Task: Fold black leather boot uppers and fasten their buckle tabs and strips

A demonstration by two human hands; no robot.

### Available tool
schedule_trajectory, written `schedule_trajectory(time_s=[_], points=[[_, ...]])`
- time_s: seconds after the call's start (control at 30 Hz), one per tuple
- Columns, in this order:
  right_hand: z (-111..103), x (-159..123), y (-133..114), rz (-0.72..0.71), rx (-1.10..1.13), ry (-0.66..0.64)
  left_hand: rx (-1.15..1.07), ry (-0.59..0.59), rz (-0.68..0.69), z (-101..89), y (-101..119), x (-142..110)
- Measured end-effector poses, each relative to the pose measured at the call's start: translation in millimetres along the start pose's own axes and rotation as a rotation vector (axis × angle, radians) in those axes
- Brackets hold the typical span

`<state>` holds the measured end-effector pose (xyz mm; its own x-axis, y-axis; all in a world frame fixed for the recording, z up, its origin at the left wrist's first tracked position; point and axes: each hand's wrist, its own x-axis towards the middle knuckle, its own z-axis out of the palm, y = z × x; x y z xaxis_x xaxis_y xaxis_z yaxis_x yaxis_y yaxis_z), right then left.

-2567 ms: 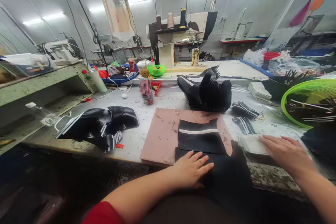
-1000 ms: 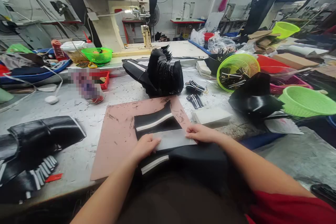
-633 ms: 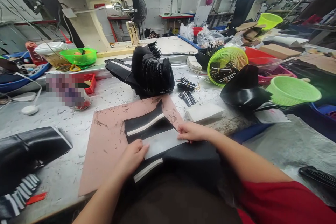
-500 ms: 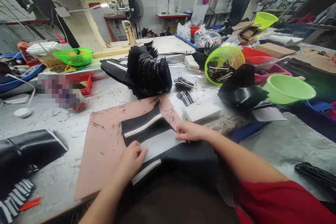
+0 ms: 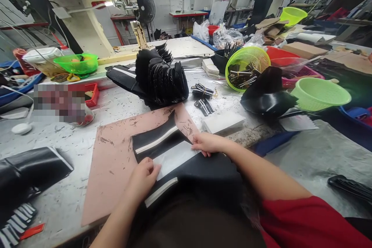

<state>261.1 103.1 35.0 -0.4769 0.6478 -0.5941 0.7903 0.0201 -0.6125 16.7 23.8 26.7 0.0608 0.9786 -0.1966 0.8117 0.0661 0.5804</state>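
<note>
A pale grey strip [image 5: 174,158] lies across black leather pieces on a pink work board [image 5: 116,151]. My left hand [image 5: 142,176] pinches the strip's near-left end, fingers curled. My right hand [image 5: 207,143] presses the strip's far-right end with closed fingers. A black piece with a white stripe [image 5: 155,141] lies just beyond the strip. Another black piece with a white edge [image 5: 186,178] sits under it, at the table's front edge.
A fanned stack of black leather pieces [image 5: 158,75] stands behind the board. White pads [image 5: 222,122] and bundled black clips [image 5: 203,99] lie to the right. Green baskets [image 5: 247,66] [image 5: 319,93] sit farther right. A sewing machine [image 5: 87,19] stands at the back left. Black pieces [image 5: 26,174] lie at left.
My right hand fetched a pale strip from the right and laid it on the black pieces. Both hands now hold its ends. My view turned right and shifted slightly.
</note>
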Motion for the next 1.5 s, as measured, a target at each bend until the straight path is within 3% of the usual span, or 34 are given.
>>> schedule_trajectory(time_s=[0.27,0.47,0.57,0.67,0.77,0.83,0.93,1.07,1.23,1.37,1.5], points=[[-2.3,1.4,-5.0,0.007,-0.121,-0.012,0.070,0.011,0.004,1.2,4.5,0.4],[1.3,-7.4,-10.9,-0.065,-0.430,0.258,0.428,-0.041,-0.002,-4.2,18.5,-4.3],[9.2,-9.8,-8.4,-0.391,-0.600,0.328,0.606,0.061,0.089,-6.5,17.1,-9.4],[16.3,-7.4,-3.7,-0.822,-0.778,0.309,0.663,0.183,0.423,-4.7,8.5,-11.6],[16.4,-3.3,-1.1,-1.030,-0.885,0.245,0.682,0.016,0.717,-1.9,0.3,-9.3],[13.0,-1.4,-1.7,-1.033,-0.933,0.197,0.683,-0.130,0.749,-2.0,-1.9,-5.7],[7.8,-0.6,-5.2,-0.937,-0.972,0.135,0.651,-0.217,0.695,-5.9,-1.0,-0.3],[6.6,-4.1,-5.3,-0.770,-0.938,0.080,0.596,-0.199,0.659,-15.2,-3.9,-3.8],[0.1,-13.6,-2.4,-0.645,-0.875,-0.006,0.549,-0.116,0.566,-25.6,-30.2,-29.3],[-9.2,-11.3,-35.3,-0.559,-0.919,-0.128,0.502,-0.065,0.539,-23.1,-46.4,-40.6],[6.1,6.6,-82.3,-0.672,-0.868,-0.107,0.457,-0.030,0.543,-17.1,-47.9,-40.5]])
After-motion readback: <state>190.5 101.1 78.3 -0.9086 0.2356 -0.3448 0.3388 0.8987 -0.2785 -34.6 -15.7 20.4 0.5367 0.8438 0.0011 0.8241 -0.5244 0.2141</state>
